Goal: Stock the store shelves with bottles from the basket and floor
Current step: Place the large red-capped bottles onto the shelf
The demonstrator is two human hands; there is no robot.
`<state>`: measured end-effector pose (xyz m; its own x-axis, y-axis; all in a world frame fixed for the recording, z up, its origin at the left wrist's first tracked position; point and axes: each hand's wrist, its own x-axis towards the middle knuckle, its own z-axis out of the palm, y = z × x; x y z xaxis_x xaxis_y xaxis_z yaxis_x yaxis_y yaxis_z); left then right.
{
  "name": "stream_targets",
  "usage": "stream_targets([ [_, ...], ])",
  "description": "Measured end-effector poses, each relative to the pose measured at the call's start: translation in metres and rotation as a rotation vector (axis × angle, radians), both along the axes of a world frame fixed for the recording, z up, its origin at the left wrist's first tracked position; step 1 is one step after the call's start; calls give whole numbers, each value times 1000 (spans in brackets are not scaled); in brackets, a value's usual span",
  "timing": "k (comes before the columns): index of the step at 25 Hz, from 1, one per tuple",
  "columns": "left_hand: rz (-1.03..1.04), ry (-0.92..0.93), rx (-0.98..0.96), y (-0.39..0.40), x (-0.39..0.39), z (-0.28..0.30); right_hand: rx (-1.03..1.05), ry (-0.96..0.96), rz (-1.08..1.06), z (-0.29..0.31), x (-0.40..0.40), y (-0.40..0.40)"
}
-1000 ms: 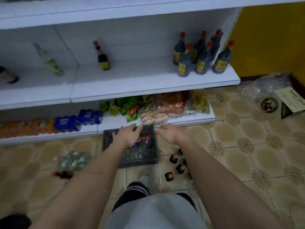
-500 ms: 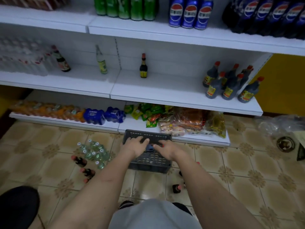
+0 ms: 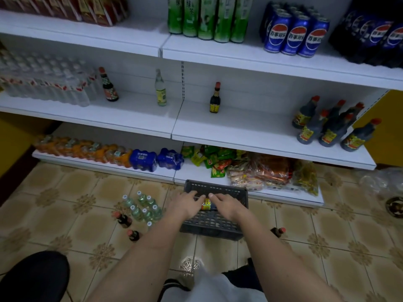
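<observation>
A: Fig. shows white metal store shelving (image 3: 272, 136), dark grey perforated plastic basket (image 3: 214, 223) on tiled floor just before bottom shelf. Step in hand?

B: Judged: lifting stock out of basket. Both hands were over it. Left hand (image 3: 185, 205) & right hand (image 3: 226, 205) lay knuckles-up, fingers bent down toward a red/yellow-labelled item (image 3: 206, 204) between them; whether either gripped it couldn't be told. Best approach, prob.: take by the neck, one per hand, lift upright, clear the basket wall before swinging up.

A: Counts, large to small?

B: Mid shelf, right end: dark squat bottles w/ red caps (image 3: 331, 125), approx. 7, overlapping. Three singles on same shelf: dark sauce bottle, red cap (image 3: 109, 86); clear bottle, yellow label (image 3: 160, 89); dark bottle, yellow label (image 3: 215, 99). Floor, left of basket: clear small bottles (image 3: 142, 209), approx. 8; dark red-capped bottles (image 3: 128, 225), 2. Right of basket: 1 dark bottle (image 3: 278, 232), partly hidden by forearm.
</observation>
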<state>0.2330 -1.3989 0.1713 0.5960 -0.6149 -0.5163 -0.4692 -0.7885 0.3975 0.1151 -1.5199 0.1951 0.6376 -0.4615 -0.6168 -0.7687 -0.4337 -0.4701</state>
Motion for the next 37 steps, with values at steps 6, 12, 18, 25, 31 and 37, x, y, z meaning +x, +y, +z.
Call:
stream_targets([
  [6, -131, 47, 53, -54, -5, -13, 123, 31, -77, -38, -20, -44],
  [12, -173, 119, 211, -141, -8, -72, 340, 9, -115, -95, -23, -110],
  [18, -217, 177, 315, -212, -14, -147, 529, 49, -492, -197, -38, -154],
  [25, -149, 288, 336, -266, 6, -366, 584, 123, -884, -393, -24, -193],
  [31, -218, 257, 255, -300, 27, -586, 503, -104, -1158, -572, 2, -202],
  [37, -221, 262, 330, -316, 35, -703, 318, -283, -1226, -638, 17, -200],
])
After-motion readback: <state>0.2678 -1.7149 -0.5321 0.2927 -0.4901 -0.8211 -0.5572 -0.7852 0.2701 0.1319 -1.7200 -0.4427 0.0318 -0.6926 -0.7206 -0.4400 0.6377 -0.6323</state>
